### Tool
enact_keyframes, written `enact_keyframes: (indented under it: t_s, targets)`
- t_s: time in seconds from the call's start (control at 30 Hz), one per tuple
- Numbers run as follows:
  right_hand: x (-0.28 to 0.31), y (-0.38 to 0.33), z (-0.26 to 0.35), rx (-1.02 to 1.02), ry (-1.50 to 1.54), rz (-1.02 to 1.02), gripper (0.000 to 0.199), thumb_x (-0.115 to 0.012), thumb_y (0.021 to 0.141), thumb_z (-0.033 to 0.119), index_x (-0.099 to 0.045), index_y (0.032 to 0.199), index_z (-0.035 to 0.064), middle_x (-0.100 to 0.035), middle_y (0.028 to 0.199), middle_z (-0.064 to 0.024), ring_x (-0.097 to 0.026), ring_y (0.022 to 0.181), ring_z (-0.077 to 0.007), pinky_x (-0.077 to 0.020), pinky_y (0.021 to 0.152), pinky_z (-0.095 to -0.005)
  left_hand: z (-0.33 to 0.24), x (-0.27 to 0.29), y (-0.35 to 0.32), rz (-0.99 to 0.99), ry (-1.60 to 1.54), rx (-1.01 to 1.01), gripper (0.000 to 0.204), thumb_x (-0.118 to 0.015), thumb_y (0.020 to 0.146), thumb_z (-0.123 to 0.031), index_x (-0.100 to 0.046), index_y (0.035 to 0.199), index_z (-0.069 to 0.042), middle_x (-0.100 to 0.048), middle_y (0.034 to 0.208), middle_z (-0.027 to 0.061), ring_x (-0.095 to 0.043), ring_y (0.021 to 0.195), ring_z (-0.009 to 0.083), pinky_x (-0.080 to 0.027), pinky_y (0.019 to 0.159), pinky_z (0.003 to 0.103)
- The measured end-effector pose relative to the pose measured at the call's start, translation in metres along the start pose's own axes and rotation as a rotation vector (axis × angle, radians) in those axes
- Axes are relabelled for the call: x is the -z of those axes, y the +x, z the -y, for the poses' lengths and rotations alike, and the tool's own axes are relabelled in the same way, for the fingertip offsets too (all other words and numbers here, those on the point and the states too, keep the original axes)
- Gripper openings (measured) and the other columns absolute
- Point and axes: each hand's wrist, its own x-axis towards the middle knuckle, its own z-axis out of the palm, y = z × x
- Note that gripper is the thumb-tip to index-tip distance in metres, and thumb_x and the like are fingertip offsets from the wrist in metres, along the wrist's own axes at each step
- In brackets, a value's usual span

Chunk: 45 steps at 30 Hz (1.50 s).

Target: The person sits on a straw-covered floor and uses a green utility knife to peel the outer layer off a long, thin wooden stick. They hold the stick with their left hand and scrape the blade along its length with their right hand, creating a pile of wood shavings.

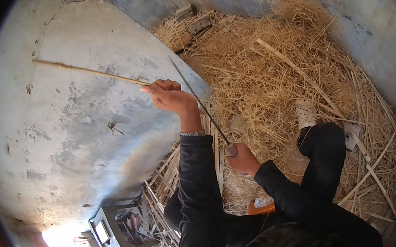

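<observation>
I see the left hand (168, 95) closed around one end of a thin bamboo strip (89, 71), which runs out up and away from the grip. The right hand (243, 159) grips the handle of a long blade (201, 104) (its tip reaches beyond the left fist), above the straw (260, 73).

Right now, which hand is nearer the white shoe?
Right. The right hand grips a blade handle just left of the white shoe; the left hand holds a thin stick, farther off, up-left.
</observation>
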Motion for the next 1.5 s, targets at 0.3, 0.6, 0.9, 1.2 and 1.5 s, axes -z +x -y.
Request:
enact_keyframes:
  t_s: [0.3, 0.6, 0.9, 1.2, 1.5]
  targets:
    - [0.007, 0.002, -0.029, -0.319, 0.349, -0.011, 0.012, -0.058, 0.081, 0.006, -0.051, 0.075, -0.0026, -0.047, 0.053, -0.0081, -0.05, 0.04, -0.0166, -0.0388, 0.039, -0.036, -0.009, 0.02, 0.01, 0.191, -0.182, 0.149, 0.062, -0.042, 0.091, -0.067, -0.03, 0.06, -0.016, -0.018, 0.052, -0.0057, -0.013, 0.047, 0.0096, -0.013, 0.046, 0.028]
    - [0.007, 0.022, -0.05, -0.404, 0.248, -0.09, 0.018, -0.058, 0.084, 0.002, -0.042, 0.074, 0.0041, -0.041, 0.057, -0.0034, -0.043, 0.038, -0.014, -0.0353, 0.036, -0.0333, -0.014, 0.016, 0.003, 0.048, -0.158, 0.129, 0.063, -0.043, 0.09, -0.069, -0.022, 0.059, -0.018, -0.013, 0.052, -0.0055, -0.01, 0.049, 0.0109, -0.013, 0.048, 0.028]
    - [-0.018, 0.007, -0.006, 0.011, 0.119, -0.032, 0.012, -0.055, 0.083, 0.007, -0.051, 0.088, -0.0037, -0.052, 0.065, -0.008, -0.051, 0.043, -0.0188, -0.0418, 0.04, -0.0343, -0.01, 0.021, 0.008, 0.098, -0.128, 0.132, 0.061, -0.042, 0.09, -0.069, -0.029, 0.062, -0.017, -0.017, 0.052, -0.0062, -0.014, 0.048, 0.0089, -0.014, 0.048, 0.027]
    - [0.008, -0.01, -0.126, -0.681, 0.291, -0.233, 0.018, -0.057, 0.084, 0.007, -0.051, 0.09, -0.0086, -0.054, 0.063, -0.0143, -0.054, 0.045, -0.0226, -0.0421, 0.042, -0.0378, 0.025, 0.078, 0.01, 0.015, 0.144, 0.36, 0.066, -0.042, 0.091, -0.068, -0.018, 0.057, -0.018, -0.014, 0.05, -0.0048, -0.011, 0.047, 0.0109, -0.011, 0.045, 0.029]
    - [-0.022, -0.007, -0.022, -0.244, 0.047, 0.12, 0.031, -0.059, 0.08, 0.009, -0.058, 0.105, -0.0084, -0.059, 0.068, -0.0198, -0.063, 0.057, -0.0289, -0.0481, 0.052, -0.0424, 0.044, 0.099, -0.001, -0.226, 0.06, 0.467, 0.069, -0.034, 0.086, -0.077, -0.012, 0.06, -0.018, -0.01, 0.05, -0.0038, -0.01, 0.046, 0.0122, -0.01, 0.044, 0.029]
